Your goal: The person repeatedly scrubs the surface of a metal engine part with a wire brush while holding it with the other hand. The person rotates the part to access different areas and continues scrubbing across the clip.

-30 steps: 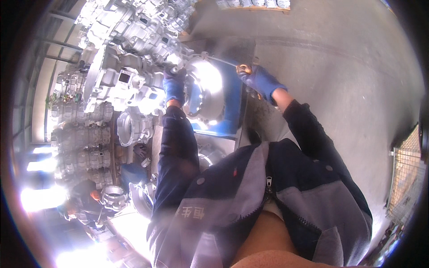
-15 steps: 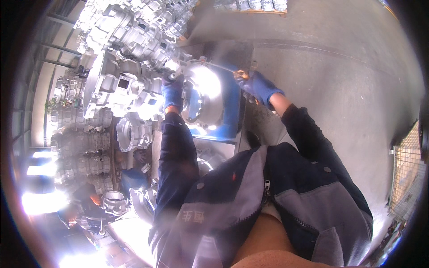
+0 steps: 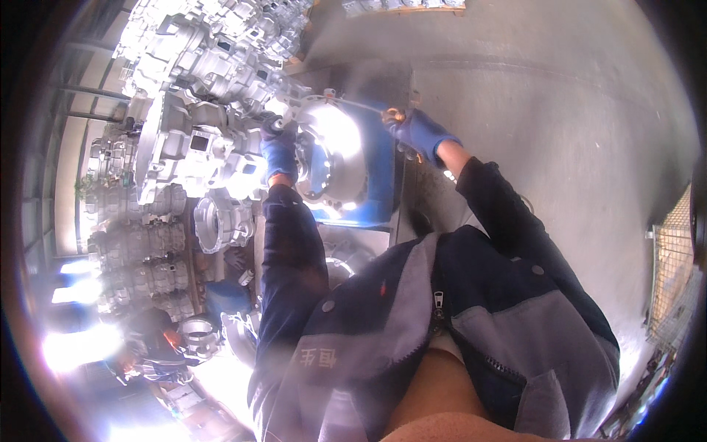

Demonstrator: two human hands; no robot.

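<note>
A round, ring-shaped cast metal housing with a bright, glaring face rests on a blue work surface in front of me. My left hand, in a blue glove, is closed at the housing's left edge, its fingertips partly hidden among shiny metal. To the right, my gloved right hand is wrapped around the orange handle of a long, thin file-like tool. The tool's shaft reaches leftward across the housing's far rim. Glare and blur hide where its tip ends.
Stacked silver castings crowd the left side, close to my left arm. A smaller ring-shaped casting stands nearer. Grey concrete floor stretches to the right, with a wire mesh cage at the far right. More castings sit on a pallet ahead.
The whole view has shifted slightly. My right hand and the tool sit a little farther away along the housing's rim; my left hand stays at the housing's left edge.
</note>
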